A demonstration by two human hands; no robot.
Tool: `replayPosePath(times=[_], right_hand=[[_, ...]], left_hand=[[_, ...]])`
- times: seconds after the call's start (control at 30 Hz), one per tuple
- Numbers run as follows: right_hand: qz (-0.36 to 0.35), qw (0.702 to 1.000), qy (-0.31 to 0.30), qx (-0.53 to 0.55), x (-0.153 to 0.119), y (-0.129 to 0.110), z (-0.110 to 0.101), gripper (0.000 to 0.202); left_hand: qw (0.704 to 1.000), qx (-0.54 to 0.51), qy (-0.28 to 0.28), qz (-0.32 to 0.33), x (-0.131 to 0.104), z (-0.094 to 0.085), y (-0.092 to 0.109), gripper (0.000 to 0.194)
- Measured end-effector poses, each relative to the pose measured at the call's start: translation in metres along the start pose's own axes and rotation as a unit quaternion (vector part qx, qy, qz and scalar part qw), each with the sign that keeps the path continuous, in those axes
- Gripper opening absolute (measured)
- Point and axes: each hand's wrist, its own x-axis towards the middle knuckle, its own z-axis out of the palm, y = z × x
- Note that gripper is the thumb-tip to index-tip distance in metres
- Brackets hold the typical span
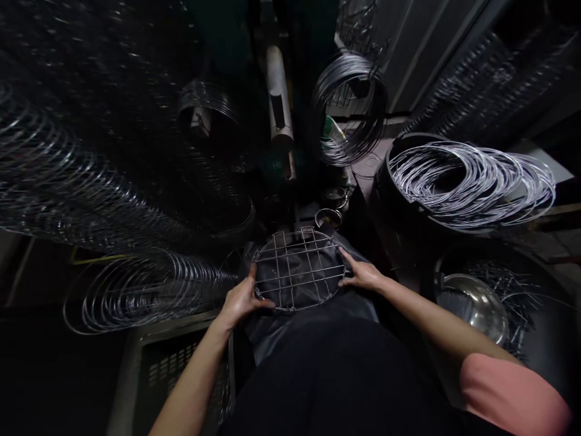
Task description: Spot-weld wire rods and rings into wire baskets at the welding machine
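At six o'clock a dark sheet [267, 342] spreads across the person's lap beneath the wire grid [290, 284]; whether the two touch cannot be told. Between two and three o'clock a black tub [400, 198] carries a heap of loose wire rings [499, 181], spilling over its rim toward three. Near four, a dark round basin [549, 330] holds a shiny metal bowl [488, 309] among scattered short wire pieces [517, 293]. Toward two, a thin wire loop [364, 177] lies on the pale floor [381, 148].
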Motion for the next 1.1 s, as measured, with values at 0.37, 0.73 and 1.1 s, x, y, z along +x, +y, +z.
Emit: replayPosePath(times=[0.37, 0.73, 1.1], right_hand=[[-0.115, 0.95, 0.091, 0.277, 0.007, 0.036, 0.014, 0.09], [-0.137, 0.886, 0.361, 0.258, 0.013, 0.009, -0.044, 0.045], [-0.264, 0.845, 0.412, 0.216, -0.012, -0.084, -0.076, 0.04]], left_hand=[[0.954, -0.191, 0.227, -0.041, -0.006, -0.043, -0.065, 0.091], [0.724, -0.427, 0.531, 0.11, -0.073, -0.143, -0.037, 0.041], [0.673, -0.673, 0.27, 0.147, -0.066, -0.115, 0.055, 0.047]])
